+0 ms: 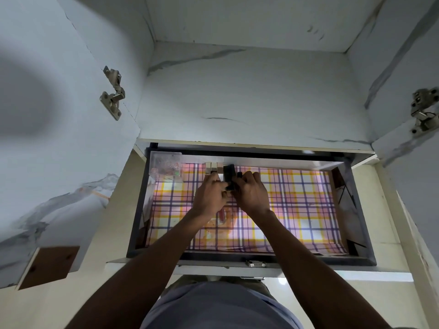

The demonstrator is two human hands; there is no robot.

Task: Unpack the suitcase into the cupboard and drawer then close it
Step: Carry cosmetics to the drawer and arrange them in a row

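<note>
The drawer [135,210] is pulled out below the cupboard, lined with pink, yellow and purple checked paper [297,198]. Both hands reach into its far middle. My left hand [209,198] and my right hand [251,193] together grip a small black object [229,174] at the drawer's back wall. Beside it stand a few small pale boxes [213,167]. A clear plastic box of small trinkets [166,166] sits in the back left corner. A red item [222,213] lies partly hidden under my left wrist. The suitcase is out of view.
The cupboard shelf [249,96] above the drawer has a white marbled surface. Both cupboard doors stand open, with metal hinges at left [112,93] and right [424,112]. A metal latch [255,264] sits on the drawer's front edge.
</note>
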